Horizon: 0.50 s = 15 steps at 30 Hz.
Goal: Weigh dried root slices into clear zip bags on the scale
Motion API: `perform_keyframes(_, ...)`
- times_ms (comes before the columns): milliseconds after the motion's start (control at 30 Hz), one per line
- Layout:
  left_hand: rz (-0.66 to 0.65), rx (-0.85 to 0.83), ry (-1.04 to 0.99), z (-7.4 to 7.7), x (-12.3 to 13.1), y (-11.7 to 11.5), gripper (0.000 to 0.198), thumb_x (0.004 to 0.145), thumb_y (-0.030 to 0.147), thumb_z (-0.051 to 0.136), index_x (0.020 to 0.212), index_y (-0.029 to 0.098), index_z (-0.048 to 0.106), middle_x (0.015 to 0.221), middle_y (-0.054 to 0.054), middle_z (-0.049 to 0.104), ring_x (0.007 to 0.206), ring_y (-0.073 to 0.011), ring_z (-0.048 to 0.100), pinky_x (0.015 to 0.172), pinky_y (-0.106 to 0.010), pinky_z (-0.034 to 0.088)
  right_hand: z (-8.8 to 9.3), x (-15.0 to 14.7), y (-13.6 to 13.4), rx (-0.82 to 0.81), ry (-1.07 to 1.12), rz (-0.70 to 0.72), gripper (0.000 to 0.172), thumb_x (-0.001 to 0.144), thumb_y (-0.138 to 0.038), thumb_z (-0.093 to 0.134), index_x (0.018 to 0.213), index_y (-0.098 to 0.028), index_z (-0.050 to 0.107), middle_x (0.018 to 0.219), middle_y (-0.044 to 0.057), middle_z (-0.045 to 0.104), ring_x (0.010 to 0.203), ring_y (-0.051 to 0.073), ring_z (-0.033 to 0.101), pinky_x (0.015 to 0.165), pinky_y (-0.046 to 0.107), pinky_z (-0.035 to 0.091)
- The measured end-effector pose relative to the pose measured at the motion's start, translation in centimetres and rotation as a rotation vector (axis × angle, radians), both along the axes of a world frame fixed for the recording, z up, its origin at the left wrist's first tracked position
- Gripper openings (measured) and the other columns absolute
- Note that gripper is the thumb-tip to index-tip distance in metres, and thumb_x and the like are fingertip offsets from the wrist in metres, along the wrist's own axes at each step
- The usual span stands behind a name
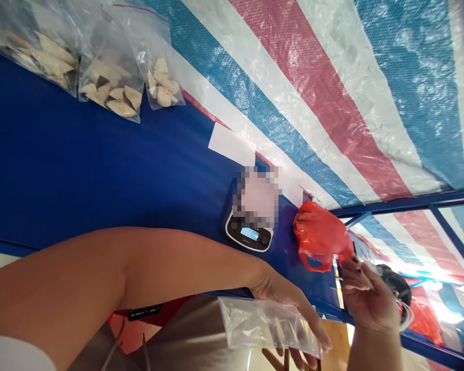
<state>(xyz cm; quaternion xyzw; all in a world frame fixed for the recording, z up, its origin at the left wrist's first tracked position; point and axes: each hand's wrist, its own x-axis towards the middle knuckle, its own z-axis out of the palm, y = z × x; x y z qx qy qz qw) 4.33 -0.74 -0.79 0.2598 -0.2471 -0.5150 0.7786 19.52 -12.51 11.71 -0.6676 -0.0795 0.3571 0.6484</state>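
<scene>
My left hand (pixel 294 309) reaches across the front edge of the blue table (pixel 81 170) and grips a clear, nearly empty zip bag (pixel 263 324) between thumb and fingers. My right hand (pixel 367 299) is to its right, fingers curled in a pinch round a small pale piece whose shape I cannot make out. A red plastic bag (pixel 319 234) lies on the table just above the right hand. A small black digital scale (pixel 250 234) with a lit display stands left of the red bag; what is on its platform is blurred.
Three clear zip bags of pale wedge-shaped pieces (pixel 112 87) lie at the table's far left. White paper slips (pixel 232 144) lie near the scale. A striped red, white and blue tarp (pixel 332 93) hangs behind the table. A blue metal frame (pixel 410 201) runs at right.
</scene>
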Motion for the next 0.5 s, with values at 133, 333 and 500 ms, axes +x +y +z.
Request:
perform_keyframes(133, -0.054, 0.000, 0.020, 0.1, 0.3, 0.1, 0.031, 0.071, 0.025, 0.089, 0.100, 0.025, 0.076, 0.094, 0.000, 0.078, 0.095, -0.0237, 0.078, 0.086, -0.040, 0.062, 0.9, -0.8, 1.0, -0.161, -0.231, 0.052, 0.056, 0.066, -0.034, 0.088, 0.116, -0.019, 0.067, 0.077, -0.005, 0.053, 0.054, 0.006, 0.046, 0.044, 0.016, 0.047)
perform_keyframes(333, -0.046, -0.012, -0.003, 0.1, 0.6, -0.1, 0.032, 0.066, 0.026, 0.092, 0.096, 0.027, 0.079, 0.094, -0.001, 0.079, 0.096, -0.0267, 0.079, 0.087, -0.041, 0.063, -1.3, -2.5, -1.0, -0.401, -0.886, -0.060, 0.059, 0.064, -0.052, 0.091, 0.109, -0.022, 0.067, 0.094, 0.004, 0.073, 0.085, 0.024, 0.071, 0.067, 0.032, 0.058)
perform_keyframes(500, -0.076, 0.012, -0.060, 0.3, 0.7, -0.1, 0.028, 0.066, 0.027, 0.092, 0.091, 0.025, 0.080, 0.096, -0.003, 0.081, 0.095, -0.0256, 0.079, 0.086, -0.040, 0.063, -1.9, -4.0, -2.8, -0.584, -0.695, 0.251, 0.066, 0.064, -0.059, 0.089, 0.113, -0.020, 0.069, 0.085, 0.005, 0.074, 0.072, 0.024, 0.072, 0.065, 0.033, 0.059)
